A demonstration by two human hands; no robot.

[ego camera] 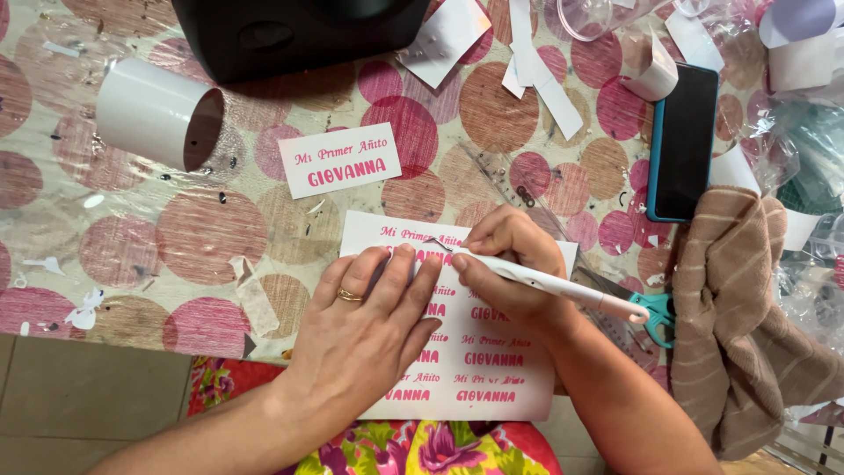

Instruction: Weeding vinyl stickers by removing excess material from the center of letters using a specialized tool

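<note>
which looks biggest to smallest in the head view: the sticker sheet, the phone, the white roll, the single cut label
1. sticker sheet, though hands cover part of it
2. white roll and phone: look alike in size, not ranked
3. single cut label, smallest

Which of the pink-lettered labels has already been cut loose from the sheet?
The single small label lying alone above the hands; the others remain together on the sheet.

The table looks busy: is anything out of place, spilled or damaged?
Mostly clutter: white paper offcuts lie strewn across the dotted tablecloth, and a white roll lies tipped on its side. The sticker sheet overhangs the table edge. Nothing looks spilled.
</note>
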